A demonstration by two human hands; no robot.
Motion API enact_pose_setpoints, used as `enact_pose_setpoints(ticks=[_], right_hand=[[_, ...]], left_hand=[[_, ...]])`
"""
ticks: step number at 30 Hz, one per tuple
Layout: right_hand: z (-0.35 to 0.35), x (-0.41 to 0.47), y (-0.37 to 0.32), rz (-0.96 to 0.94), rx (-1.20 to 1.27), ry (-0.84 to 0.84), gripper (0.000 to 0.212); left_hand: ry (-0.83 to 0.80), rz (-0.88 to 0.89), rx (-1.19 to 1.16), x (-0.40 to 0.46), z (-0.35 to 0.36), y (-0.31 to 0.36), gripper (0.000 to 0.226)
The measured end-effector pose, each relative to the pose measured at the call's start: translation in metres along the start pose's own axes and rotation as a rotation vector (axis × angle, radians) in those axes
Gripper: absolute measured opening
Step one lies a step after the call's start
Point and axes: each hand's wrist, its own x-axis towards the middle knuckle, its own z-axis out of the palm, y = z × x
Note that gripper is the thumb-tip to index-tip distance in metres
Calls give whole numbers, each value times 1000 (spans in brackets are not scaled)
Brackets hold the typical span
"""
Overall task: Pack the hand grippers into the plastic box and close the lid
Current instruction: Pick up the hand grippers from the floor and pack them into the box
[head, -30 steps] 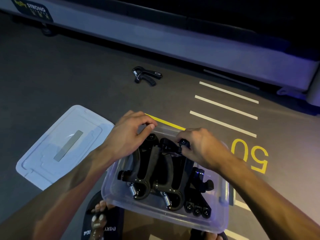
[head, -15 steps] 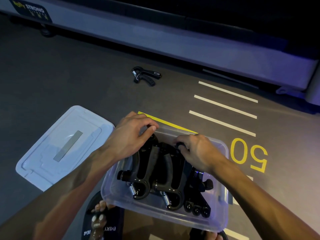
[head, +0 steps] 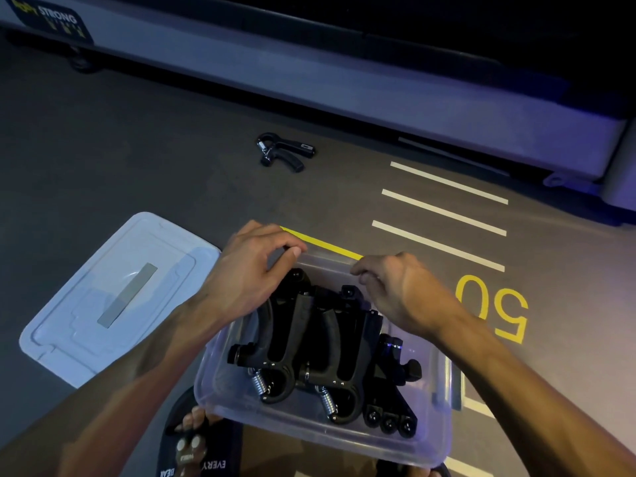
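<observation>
Fingers curl over clear plastic box of black hand grippers

Yellow "50" + white floor lines.

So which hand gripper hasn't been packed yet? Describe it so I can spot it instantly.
Start at the pale machine base along the top of the view. On the dark floor just below it lies a lone black hand gripper. Unlike the grippers in the clear plastic box, it lies by itself, well beyond both hands.
</observation>
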Motion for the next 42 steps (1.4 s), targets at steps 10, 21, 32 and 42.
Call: enact_pose_setpoints(ticks=[10,21,32,42], right_hand=[[-8,101,13,29,70,46,21],[53,272,11,66,20,-97,53],[78,325,-6,166,-193,-112,57],[41,244,-9,-61,9,286,23]], left_hand=[[19,-94,-46,27,-4,-41,20],[-17,-320,-218,59,0,-92,13],[-24,-376,-193,66,-14,-113,13],[14,-337,-190,57,-33,-82,14]])
